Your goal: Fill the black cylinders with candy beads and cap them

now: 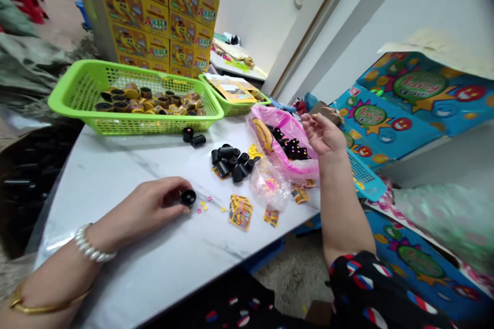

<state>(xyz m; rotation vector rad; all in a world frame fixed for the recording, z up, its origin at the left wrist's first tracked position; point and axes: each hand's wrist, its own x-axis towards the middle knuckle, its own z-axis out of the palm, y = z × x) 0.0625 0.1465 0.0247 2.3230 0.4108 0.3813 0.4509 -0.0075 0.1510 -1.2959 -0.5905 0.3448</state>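
My left hand (164, 200) rests on the white table, its fingers curled around a small black cup (188, 197) with its opening up. Tiny pink and yellow pieces (204, 205) lie beside that cup. Over the far edge of a pink plastic bag (285, 159) my right hand (324, 134) is raised, palm showing and fingertips drawn together. A small yellow piece (315, 115) seems to be between them, partly hidden. Black pieces with coloured dots (293, 148) fill the bag. Black cylinders (231, 159) are heaped mid-table, and a fanned stack of printed cards (240, 212) lies nearer me.
A green basket (154, 126) of yellow-and-black cups stands at the back left, with stacked yellow boxes (154, 20) behind. A clear bag (270, 185) with pink bits sits by the pink bag. Blue printed cartons (401, 97) and a blue basket (366, 175) are on the right.
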